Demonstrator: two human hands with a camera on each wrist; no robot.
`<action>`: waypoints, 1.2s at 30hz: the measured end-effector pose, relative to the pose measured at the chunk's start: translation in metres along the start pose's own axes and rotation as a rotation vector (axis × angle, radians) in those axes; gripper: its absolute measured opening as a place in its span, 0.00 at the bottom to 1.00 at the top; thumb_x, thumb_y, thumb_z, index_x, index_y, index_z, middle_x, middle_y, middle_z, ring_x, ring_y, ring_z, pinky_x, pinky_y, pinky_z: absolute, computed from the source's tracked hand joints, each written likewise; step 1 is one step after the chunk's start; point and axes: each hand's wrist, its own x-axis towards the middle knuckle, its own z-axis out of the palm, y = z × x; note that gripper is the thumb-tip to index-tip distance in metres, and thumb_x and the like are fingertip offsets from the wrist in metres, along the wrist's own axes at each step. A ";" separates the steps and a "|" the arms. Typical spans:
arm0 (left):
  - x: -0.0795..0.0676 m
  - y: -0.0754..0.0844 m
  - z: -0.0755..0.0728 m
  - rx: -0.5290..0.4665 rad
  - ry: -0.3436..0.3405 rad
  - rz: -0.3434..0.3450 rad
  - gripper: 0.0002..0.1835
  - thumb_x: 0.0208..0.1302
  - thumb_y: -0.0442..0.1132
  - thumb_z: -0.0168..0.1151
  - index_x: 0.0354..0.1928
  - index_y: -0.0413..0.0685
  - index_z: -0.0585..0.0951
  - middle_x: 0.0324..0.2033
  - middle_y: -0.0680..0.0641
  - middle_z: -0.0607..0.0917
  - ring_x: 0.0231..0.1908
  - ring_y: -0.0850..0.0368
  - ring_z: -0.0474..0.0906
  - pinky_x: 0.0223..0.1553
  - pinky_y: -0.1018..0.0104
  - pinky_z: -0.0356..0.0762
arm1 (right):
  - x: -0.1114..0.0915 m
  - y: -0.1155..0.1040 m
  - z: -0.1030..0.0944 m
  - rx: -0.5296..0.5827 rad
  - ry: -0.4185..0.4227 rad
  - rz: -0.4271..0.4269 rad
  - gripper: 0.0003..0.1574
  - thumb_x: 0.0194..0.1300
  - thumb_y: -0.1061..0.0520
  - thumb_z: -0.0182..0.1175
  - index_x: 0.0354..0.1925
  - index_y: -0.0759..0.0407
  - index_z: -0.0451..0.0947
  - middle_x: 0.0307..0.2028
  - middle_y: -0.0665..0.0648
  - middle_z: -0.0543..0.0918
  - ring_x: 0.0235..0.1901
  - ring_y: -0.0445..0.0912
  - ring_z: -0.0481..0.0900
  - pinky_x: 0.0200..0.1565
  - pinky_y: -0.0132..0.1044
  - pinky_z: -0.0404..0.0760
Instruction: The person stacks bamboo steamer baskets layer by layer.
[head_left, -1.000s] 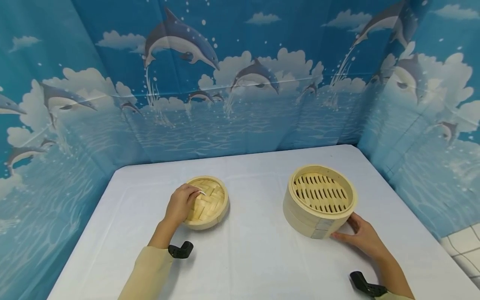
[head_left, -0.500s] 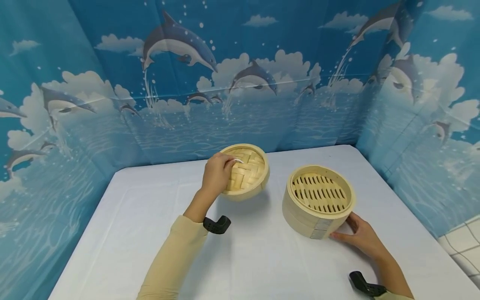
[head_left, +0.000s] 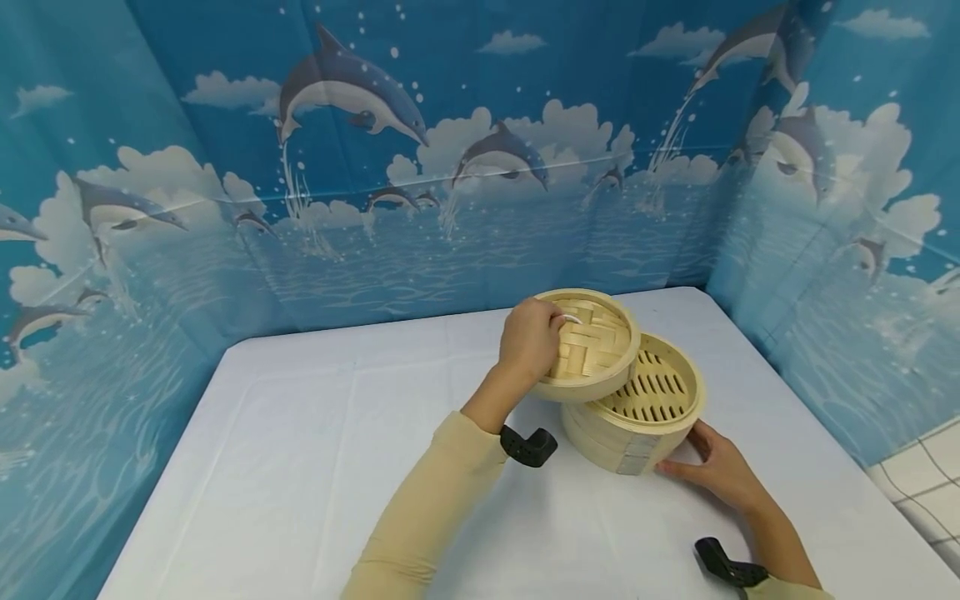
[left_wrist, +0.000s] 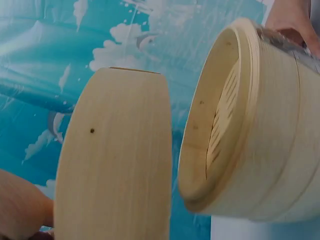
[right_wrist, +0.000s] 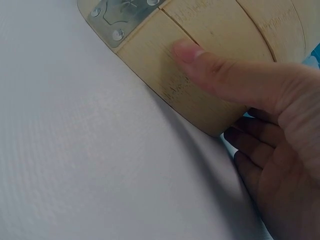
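In the head view, my left hand pinches the white loop handle of a round woven bamboo lid. The lid hangs tilted above the left side of a bamboo steamer and hides part of its rim. The left wrist view shows the lid's side apart from the steamer's open top, which has a slotted rack inside. My right hand holds the steamer low on its near right side. In the right wrist view, the thumb lies on the wall, with the fingers bent against the side.
The steamer stands at the right of a table with a white cloth. Behind and beside it hangs a blue dolphin-print curtain. A black wrist device sits on the left wrist, another on the right.
My left hand has lifted the lid off the table at the left and carried it rightward to the steamer. My right hand has stayed against the steamer, which has not visibly moved.
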 end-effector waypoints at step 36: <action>-0.001 0.067 0.063 0.303 -0.078 0.052 0.12 0.50 0.33 0.54 0.13 0.55 0.74 0.22 0.53 0.74 0.26 0.59 0.72 0.28 0.69 0.70 | 0.001 -0.001 0.002 -0.044 0.017 -0.040 0.55 0.40 0.52 0.67 0.63 0.51 0.49 0.58 0.58 0.58 0.58 0.47 0.53 0.46 0.12 0.51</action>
